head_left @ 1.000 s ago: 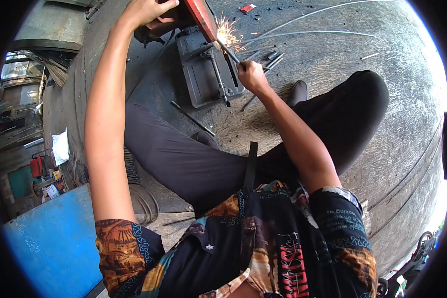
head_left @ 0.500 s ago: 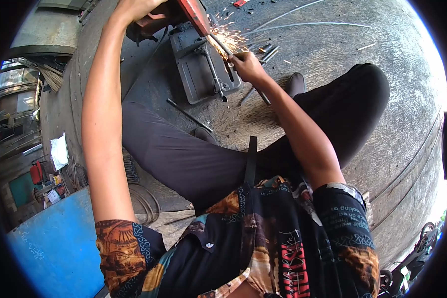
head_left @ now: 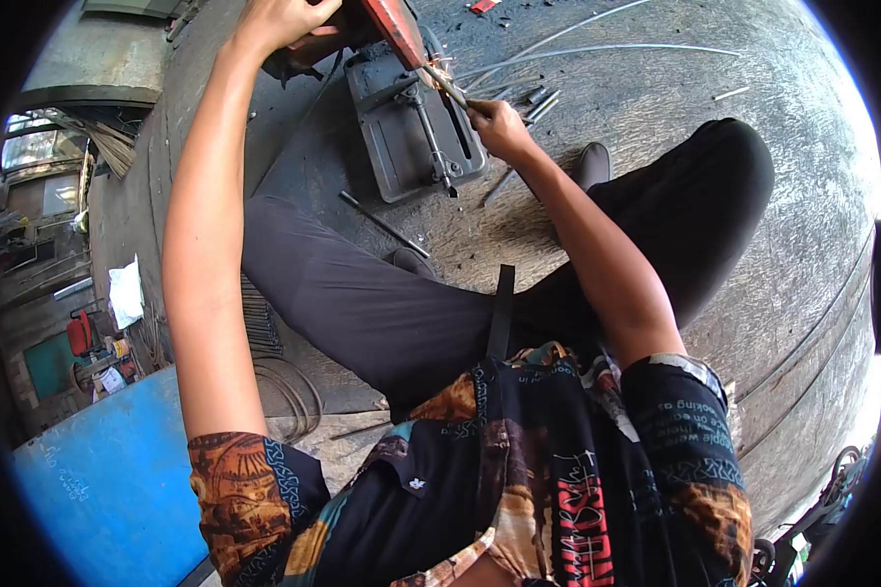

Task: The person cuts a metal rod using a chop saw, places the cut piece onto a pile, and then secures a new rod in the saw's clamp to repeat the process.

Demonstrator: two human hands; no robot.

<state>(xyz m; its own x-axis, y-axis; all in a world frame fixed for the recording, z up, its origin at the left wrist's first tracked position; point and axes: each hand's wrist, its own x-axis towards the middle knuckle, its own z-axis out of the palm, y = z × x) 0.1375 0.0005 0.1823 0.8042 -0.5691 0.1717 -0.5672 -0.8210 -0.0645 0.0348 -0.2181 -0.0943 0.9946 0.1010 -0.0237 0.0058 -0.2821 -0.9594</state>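
Note:
At the top edge, my left hand (head_left: 286, 22) is curled on the cut-off saw near its red guard (head_left: 394, 31); the grip itself is partly out of frame. My right hand (head_left: 499, 129) is closed around a thin metal rod (head_left: 448, 88), whose far end reaches under the guard. A few small sparks (head_left: 441, 68) show at that end. The saw's dark base (head_left: 390, 168) stands on the floor with a screw clamp (head_left: 427, 132) across it. The guard hides the cutting disc.
Short metal pieces (head_left: 542, 106) lie just beyond my right hand, with long thin rods (head_left: 597, 49) farther off. Another rod (head_left: 384, 224) rests on the floor near my foot. A blue panel (head_left: 117, 479) is at lower left, beside coiled rod (head_left: 303, 391).
The spray of sparks has shrunk from a wide burst to a few specks. Both hands keep their holds; the whole view has shifted slightly.

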